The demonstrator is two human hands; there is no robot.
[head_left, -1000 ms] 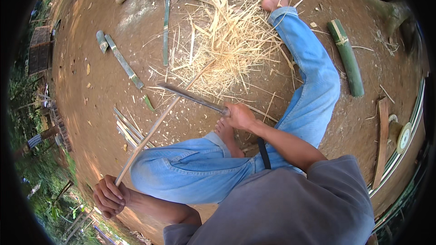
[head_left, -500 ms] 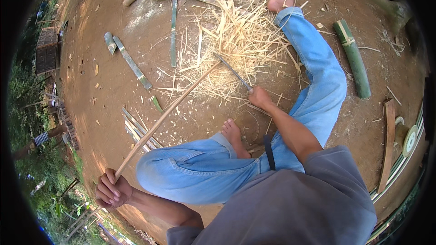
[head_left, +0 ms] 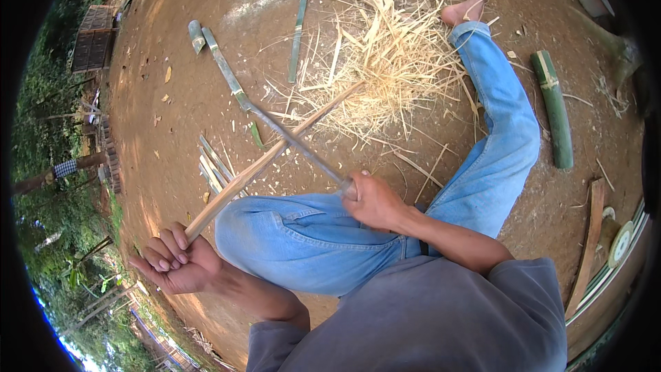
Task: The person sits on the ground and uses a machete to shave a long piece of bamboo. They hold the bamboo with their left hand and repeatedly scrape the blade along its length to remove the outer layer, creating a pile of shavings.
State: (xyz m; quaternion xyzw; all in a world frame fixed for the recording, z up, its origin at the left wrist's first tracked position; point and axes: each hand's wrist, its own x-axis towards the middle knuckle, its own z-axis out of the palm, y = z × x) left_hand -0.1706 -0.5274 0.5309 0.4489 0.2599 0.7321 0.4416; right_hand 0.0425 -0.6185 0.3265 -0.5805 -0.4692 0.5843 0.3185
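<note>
My left hand [head_left: 180, 262], low on the left, grips the near end of a long, narrow bamboo strip [head_left: 237, 182] with curled fingers. The strip slants up and away over the ground, its far end above the edge of a pile of pale shavings [head_left: 396, 72]. In front of my body, my right hand [head_left: 375, 201] is closed round the handle of a knife [head_left: 318, 158]. The long, thin blade points up and left and crosses over the strip near its middle; I cannot tell whether they touch. My left knee, in blue jeans, is beside the strip.
Around the pile lie split bamboo pieces [head_left: 299, 34] and thin slats [head_left: 219, 164]. A green bamboo section [head_left: 553, 110] rests beyond my outstretched right leg [head_left: 513, 124]. At the right are a brown plank [head_left: 587, 248] and a pale round disc [head_left: 621, 244].
My right hand and the knife have come back toward my body. The blade has shifted from the strip's far end to across its middle. My left hand still holds the strip.
</note>
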